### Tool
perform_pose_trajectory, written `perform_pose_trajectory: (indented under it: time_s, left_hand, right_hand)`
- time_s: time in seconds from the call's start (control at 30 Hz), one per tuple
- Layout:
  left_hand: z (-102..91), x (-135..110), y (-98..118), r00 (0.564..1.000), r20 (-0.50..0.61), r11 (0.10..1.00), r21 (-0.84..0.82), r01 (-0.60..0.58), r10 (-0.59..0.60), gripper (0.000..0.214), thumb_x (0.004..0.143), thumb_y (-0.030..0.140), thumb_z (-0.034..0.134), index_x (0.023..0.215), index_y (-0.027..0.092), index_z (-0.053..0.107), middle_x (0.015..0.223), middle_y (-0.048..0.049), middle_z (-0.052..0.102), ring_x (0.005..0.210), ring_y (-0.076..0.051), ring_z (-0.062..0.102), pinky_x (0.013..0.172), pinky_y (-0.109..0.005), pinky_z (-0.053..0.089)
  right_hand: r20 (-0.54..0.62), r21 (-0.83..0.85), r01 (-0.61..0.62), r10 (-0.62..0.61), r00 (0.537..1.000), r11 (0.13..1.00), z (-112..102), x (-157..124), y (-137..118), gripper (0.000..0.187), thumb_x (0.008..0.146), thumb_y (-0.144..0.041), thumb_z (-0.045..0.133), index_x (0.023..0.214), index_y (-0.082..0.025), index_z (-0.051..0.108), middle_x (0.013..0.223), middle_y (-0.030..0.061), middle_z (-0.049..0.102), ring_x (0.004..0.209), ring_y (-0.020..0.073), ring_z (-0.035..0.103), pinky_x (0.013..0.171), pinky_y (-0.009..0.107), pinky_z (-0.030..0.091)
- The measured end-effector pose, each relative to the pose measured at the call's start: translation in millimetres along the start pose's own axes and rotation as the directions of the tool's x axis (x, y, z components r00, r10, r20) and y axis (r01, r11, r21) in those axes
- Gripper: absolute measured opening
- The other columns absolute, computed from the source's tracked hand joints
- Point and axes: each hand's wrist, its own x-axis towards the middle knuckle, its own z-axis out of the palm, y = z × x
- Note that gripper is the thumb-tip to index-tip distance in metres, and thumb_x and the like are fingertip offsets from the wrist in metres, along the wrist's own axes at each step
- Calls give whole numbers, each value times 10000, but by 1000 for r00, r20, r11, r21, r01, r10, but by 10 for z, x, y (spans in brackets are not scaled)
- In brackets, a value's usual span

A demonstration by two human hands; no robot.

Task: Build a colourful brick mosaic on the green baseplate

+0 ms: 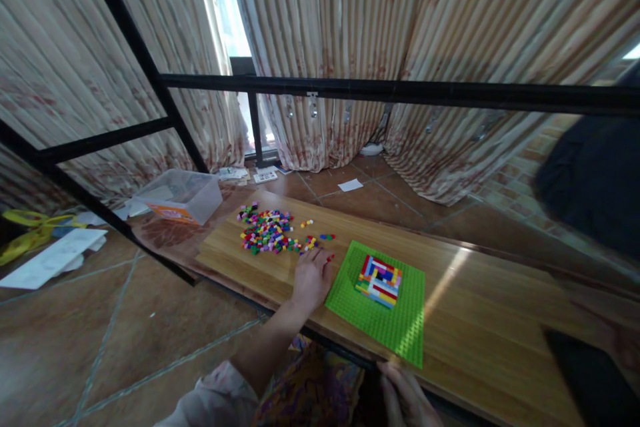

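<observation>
My left hand point(311, 279) reaches over the wooden board, fingers curled down at the near edge of a pile of small toy bricks point(270, 232). A red brick point(330, 257) shows right at its fingertips; whether the fingers pinch it is unclear. To the right lies a green baseplate point(350, 293), bearing a low square build of multicoloured bricks point(380, 280). My right hand point(406, 395) is at the front edge of the board, just below the baseplate's near corner. Its fingers are stretched out and somewhat blurred, and I see nothing in them.
A clear plastic box point(200, 197) with an orange label stands at the left end of the table. A dark flat device point(590, 370) lies at the right. Black metal bars point(350, 88) cross beyond the table, before patterned curtains point(340, 20). Papers point(350, 185) lie on the tiled floor.
</observation>
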Motion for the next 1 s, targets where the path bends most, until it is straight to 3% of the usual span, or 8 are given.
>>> perform_pose_trajectory:
  time_s: [0.1, 0.2, 0.33, 0.43, 0.7, 0.87, 1.0]
  left_hand:
    - [-58, -149, 171, 995, 30, 942, -322, 99, -94, 236, 891, 135, 525, 1055, 204, 679, 980, -52, 692, 931, -182, 635, 868, -315, 507]
    - [-90, -371, 410, 954, 207, 749, -592, 297, -215, 205, 858, 212, 592, 1033, 195, 697, 936, -34, 700, 871, -160, 635, 825, -276, 506]
    - [-161, -591, 702, 791, 558, 406, -682, 609, -249, 253, 718, 226, 725, 963, 164, 717, 844, -20, 690, 783, -140, 621, 752, -249, 493]
    - [-235, -600, 822, 714, 646, 257, -667, 700, -269, 291, 649, 203, 767, 933, 154, 728, 788, -7, 676, 731, -120, 603, 716, -233, 475]
    - [-228, -567, 868, 628, 719, 137, -619, 773, -299, 353, 549, 169, 791, 896, 131, 740, 732, -13, 683, 666, -111, 585, 666, -234, 428]
    - [-203, -601, 883, 599, 741, 99, -601, 793, -304, 394, 539, 179, 799, 923, 124, 731, 731, -20, 690, 637, -102, 573, 645, -232, 412]
    - [-186, -600, 883, 603, 739, 118, -598, 793, -300, 371, 567, 225, 808, 913, 119, 727, 721, -14, 679, 625, -100, 576, 647, -233, 427]
  right_hand:
    - [78, 59, 21, -25, 997, 998, -71, 149, -173, 296, 952, -381, 517, 1016, -242, 770, 1045, 58, 772, 954, 191, 744, 807, 250, 606]
    - [59, 126, -39, 32, 998, 991, -142, 332, -464, 259, 950, -331, 534, 1049, -232, 752, 1039, 65, 768, 949, 180, 740, 805, 241, 600]
    - [7, 223, -74, 75, 997, 972, -212, 557, -782, 242, 922, -349, 595, 1077, -224, 732, 1046, 71, 756, 909, 176, 733, 795, 257, 600]
    - [-31, 277, -79, 91, 995, 958, -264, 668, -893, 206, 928, -342, 593, 1021, -231, 739, 980, 66, 751, 879, 170, 725, 776, 259, 598]
    - [-80, 283, -32, 57, 995, 959, -356, 746, -918, 159, 919, -307, 604, 969, -248, 743, 936, 46, 742, 853, 165, 723, 764, 251, 594]
    - [-82, 264, -17, 40, 996, 964, -377, 773, -930, 154, 913, -323, 617, 958, -244, 742, 920, 47, 742, 831, 167, 724, 747, 245, 592]
    - [-66, 280, -8, 27, 997, 960, -377, 793, -913, 154, 919, -317, 604, 935, -241, 737, 889, 38, 742, 793, 155, 721, 713, 227, 586]
